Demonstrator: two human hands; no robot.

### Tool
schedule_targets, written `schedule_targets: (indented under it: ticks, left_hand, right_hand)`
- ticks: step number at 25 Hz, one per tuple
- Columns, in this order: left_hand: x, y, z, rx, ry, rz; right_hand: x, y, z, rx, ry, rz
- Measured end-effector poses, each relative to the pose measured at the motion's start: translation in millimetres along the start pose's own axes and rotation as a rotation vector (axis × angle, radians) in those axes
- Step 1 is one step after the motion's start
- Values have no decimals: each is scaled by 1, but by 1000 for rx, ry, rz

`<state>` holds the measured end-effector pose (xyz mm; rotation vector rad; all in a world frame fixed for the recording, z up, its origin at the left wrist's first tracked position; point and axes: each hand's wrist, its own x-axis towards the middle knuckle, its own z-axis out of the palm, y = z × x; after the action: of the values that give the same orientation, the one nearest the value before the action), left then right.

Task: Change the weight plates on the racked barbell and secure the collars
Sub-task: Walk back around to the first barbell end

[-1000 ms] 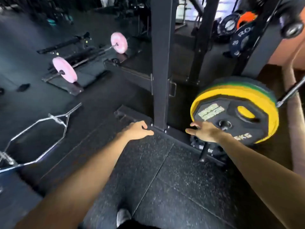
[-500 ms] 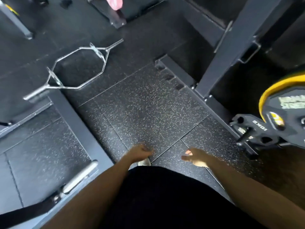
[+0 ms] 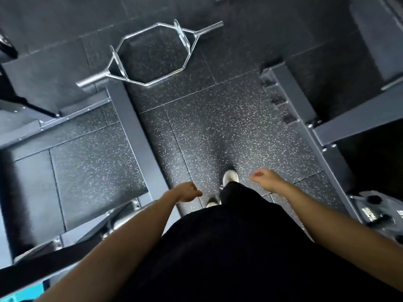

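Hands: left hand (image 3: 185, 192) and right hand (image 3: 266, 179) hang low in front of the body, fingers loosely curled, neither holding anything.
View: camera points straight down at the speckled rubber floor (image 3: 218, 127), with two pale shoes (image 3: 230, 177) showing past dark clothing.
Plates: a few dark plates (image 3: 380, 216) sit on a storage peg at the lower right edge, beside the rack base (image 3: 305, 118); their markings are too blurred to read.
Barbell: the racked bar and its collars are out of view, so their state cannot be told.
Other gear: a chrome hex bar (image 3: 152, 55) lies on the floor ahead, well apart from the hands.
Handling: plates like these are likely heavy, rigid and rubber-faced, so not slippery; best taken with both hands at opposite rim edges or through the grip holes, kept close to the body.
Progress: a judgement only, but the person seems between steps, with no plate in hand.
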<state>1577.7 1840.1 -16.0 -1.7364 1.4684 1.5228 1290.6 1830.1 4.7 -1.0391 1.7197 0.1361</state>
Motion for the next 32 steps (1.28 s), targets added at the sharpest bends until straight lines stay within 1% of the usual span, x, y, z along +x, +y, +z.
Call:
schedule_targets:
  ticks: [4,9,11,15,19,21,23,25,28,32]
  left_hand:
    - [38,12,-62,19,-25,-26]
    - [101,53,-193,37,8,-62]
    - [119,78,-258,48,46,-15]
    - [167,122,-377,-67,182,-20]
    - [230,162,-467,-103,215,-8]
    - [268,184,-520,-78,196,2]
    - [303,210,-583,19,130,19]
    - [329,244,-649,127,75,43]
    - [368,301,-732,211,28,75]
    - [432,393,-807,337,-22,104]
  right_hand:
    - [57,-44,-30,-38,-59,21]
    - [143,-122,-93,-82,-94,-5]
    - [170,-160,-125,-62,-120,-18]
    - [230,-231,-188,-30,-96,-12]
    - [296,-300,-239,58,-92,-29]
    - [340,-335,-262,125,-60,-11]
    - [378,-372,-292,215,10,42]
    - [407,-408,-323,286,71,80]
    - [439,-448,-373,356,167,139]
    - [484,-481,-439,382,168,212]
